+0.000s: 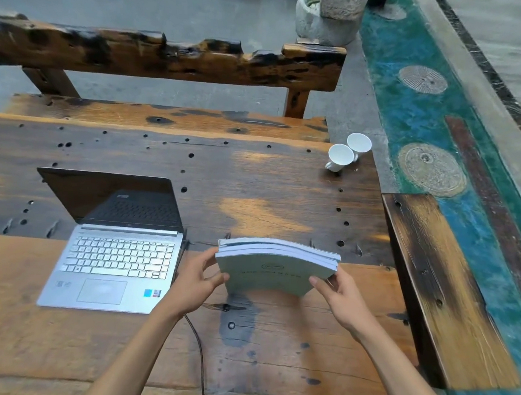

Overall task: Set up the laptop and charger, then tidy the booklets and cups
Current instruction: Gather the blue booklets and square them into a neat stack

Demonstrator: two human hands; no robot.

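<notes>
Wooden table (pixel 284 195), booklets (pixel 274 268) mid-edge.

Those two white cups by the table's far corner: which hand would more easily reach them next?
Probably the right hand: the cups stand on its side, while the left hand sits nearer the laptop. Both now hold the booklets.

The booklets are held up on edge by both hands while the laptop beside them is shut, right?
Not quite. The head view shows the laptop open, screen dark. The rest holds: the left hand and right hand grip the booklets, stood on edge on the table.
</notes>
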